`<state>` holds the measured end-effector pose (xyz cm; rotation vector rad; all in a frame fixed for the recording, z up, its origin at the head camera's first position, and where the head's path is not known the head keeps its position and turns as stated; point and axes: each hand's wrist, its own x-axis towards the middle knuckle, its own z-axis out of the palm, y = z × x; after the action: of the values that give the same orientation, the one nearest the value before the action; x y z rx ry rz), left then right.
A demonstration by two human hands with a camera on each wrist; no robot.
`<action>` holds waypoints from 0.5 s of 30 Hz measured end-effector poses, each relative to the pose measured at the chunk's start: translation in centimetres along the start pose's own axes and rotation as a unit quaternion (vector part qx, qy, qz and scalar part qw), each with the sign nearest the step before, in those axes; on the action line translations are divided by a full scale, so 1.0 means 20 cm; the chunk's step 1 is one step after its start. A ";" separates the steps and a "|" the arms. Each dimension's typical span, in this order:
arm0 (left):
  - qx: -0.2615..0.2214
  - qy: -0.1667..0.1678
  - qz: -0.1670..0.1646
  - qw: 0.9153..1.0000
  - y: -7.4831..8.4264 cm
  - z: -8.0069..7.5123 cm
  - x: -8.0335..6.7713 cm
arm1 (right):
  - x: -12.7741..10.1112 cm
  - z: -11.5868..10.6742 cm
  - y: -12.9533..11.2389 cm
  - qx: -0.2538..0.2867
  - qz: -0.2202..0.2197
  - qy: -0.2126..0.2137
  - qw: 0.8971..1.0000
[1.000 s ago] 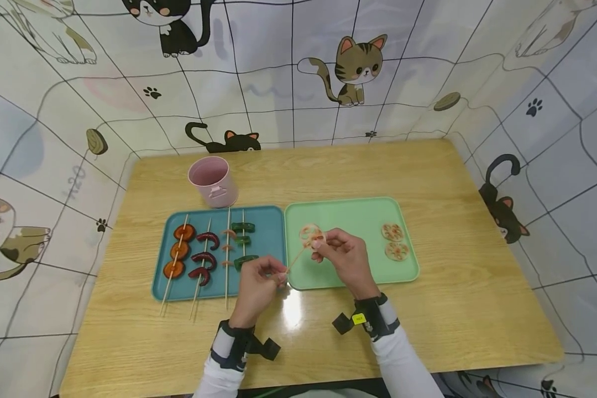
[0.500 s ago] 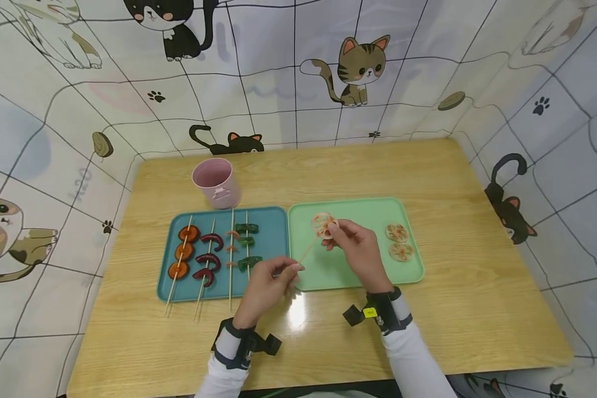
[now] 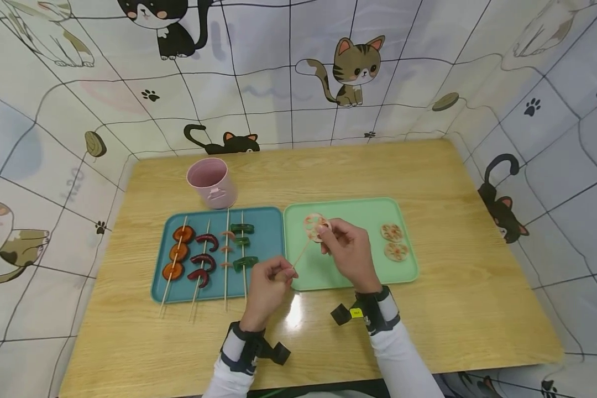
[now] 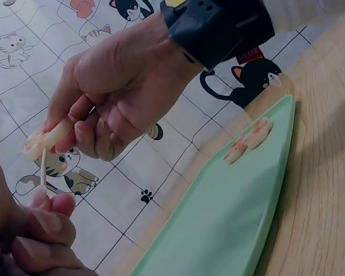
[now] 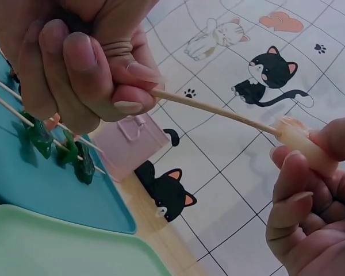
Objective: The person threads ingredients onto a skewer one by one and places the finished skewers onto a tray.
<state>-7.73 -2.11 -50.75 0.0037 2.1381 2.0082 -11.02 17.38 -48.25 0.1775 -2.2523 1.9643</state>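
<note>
My left hand [image 3: 268,287] pinches a thin wooden skewer [image 5: 218,110] between thumb and fingers. The skewer slants up to a lotus root slice [image 3: 314,226], which my right hand [image 3: 349,251] pinches by its edge. In the right wrist view the skewer's far end meets the face of the slice; whether it passes through is hidden. Both hands hover over the inner edge of the green tray [image 3: 348,210]. Two more lotus root slices [image 3: 394,242] lie at that tray's right side.
A blue tray [image 3: 266,221] to the left bears several loaded skewers: orange rounds [image 3: 178,252], dark red curls [image 3: 204,260], small pink curls [image 3: 226,249] and green pieces [image 3: 244,241]. Behind it stands a pink bucket [image 3: 211,182]. The wooden table [image 3: 457,298] meets a cat-print curtain at the back.
Both hands stay on the skewer and the lotus root slice. The slice has tilted to show more of its face than one second ago, and the hands have shifted slightly.
</note>
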 end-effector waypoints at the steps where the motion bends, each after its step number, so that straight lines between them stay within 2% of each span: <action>1: -0.001 0.004 0.000 1.000 0.00 0.00 0.00 | 0.00 0.00 0.00 -0.001 -0.001 0.000 1.000; 10: 0.004 0.004 -0.010 1.000 -0.01 0.01 0.00 | -0.02 0.01 -0.03 -0.006 -0.026 -0.007 1.000; 15: 0.007 0.011 -0.015 1.000 -0.02 0.00 -0.01 | -0.04 0.01 -0.02 -0.005 -0.016 -0.009 1.000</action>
<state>-7.48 -2.14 -51.21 -0.0483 2.1525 1.9867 -10.19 17.03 -47.96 0.2289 -2.2560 1.9435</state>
